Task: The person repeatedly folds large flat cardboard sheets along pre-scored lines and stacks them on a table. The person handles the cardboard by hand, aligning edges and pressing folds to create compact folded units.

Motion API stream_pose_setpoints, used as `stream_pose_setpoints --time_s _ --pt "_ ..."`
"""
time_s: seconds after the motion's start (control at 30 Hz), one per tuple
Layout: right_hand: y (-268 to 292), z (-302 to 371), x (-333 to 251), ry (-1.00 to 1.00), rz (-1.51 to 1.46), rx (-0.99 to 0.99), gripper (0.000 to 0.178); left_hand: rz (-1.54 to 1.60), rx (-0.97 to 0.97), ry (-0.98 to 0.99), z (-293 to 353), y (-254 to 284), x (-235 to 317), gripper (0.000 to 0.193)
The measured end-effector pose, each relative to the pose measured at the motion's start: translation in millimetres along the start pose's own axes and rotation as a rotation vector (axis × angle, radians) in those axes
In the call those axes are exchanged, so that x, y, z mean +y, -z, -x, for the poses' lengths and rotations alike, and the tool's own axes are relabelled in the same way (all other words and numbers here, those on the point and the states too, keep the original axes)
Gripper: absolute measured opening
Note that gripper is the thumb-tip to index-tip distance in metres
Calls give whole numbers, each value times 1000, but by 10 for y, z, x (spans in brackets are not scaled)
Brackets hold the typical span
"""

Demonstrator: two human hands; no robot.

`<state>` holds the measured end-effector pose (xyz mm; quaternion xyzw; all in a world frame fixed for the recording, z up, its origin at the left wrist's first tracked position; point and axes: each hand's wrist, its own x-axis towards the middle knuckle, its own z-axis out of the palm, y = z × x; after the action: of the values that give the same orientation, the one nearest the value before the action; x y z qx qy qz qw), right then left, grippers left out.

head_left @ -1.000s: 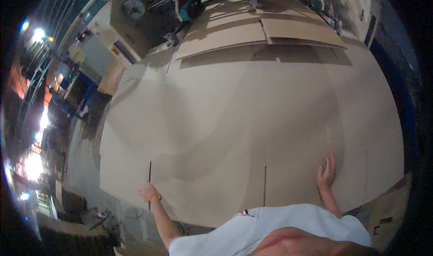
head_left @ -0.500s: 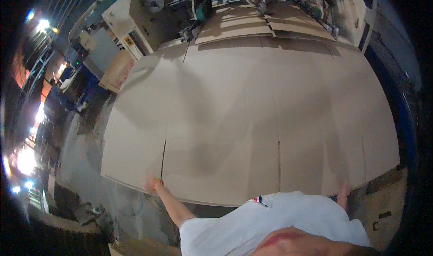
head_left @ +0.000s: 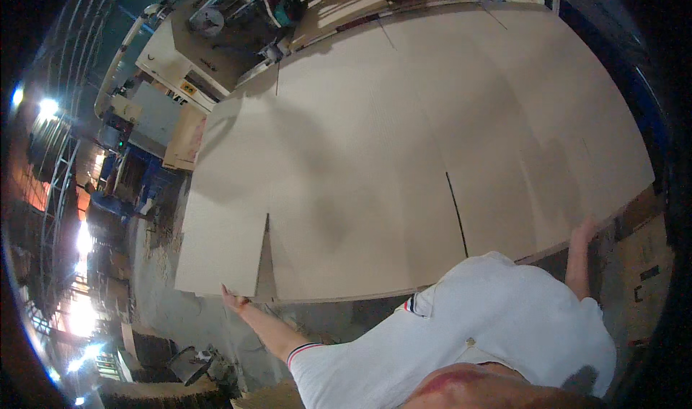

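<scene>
A wide brown cardboard sheet [head_left: 353,164] with slots cut into its near edge spreads out before me. My left hand [head_left: 234,299] is closed on the near edge of its left flap, thumb on top and the other fingers mostly hidden below. That flap is lifted a little, so the slot beside it gapes and shows cardboard underneath. At the near right edge, my right hand [head_left: 585,230] holds the same sheet; its fingers are blurred and partly out of sight.
Beyond the sheet stands a machine [head_left: 238,34] with rollers and a pale side housing, and more cardboard [head_left: 342,9] lies in it. A brown carton [head_left: 645,286] is at the near right. Stacked cardboard [head_left: 158,398] sits at the lower left, beside the grey floor [head_left: 162,265].
The view has turned, and the machine now sits farther up and left. The left flap has risen and its slot has widened. My right hand appears farther up along the edge.
</scene>
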<state>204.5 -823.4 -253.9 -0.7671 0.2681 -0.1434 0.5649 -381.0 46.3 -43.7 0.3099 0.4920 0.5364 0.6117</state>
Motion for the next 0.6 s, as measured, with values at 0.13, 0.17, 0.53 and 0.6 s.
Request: stream_pose_setpoints --time_s 0.13,0.17,0.53,0.6 --pt "160 -111 -241 312 956 46 43 104 84 -103 39 -128 389 33" --pt "130 -141 -276 127 374 81 41 175 80 -92 16 -211 472 31" --pt "-347 -204 -227 -99 -511 47 41 -361 -152 -366 1167 -138 -81 25" --pt "-705 -106 -282 137 -170 59 45 -454 -177 -586 1643 -517 -160 26"
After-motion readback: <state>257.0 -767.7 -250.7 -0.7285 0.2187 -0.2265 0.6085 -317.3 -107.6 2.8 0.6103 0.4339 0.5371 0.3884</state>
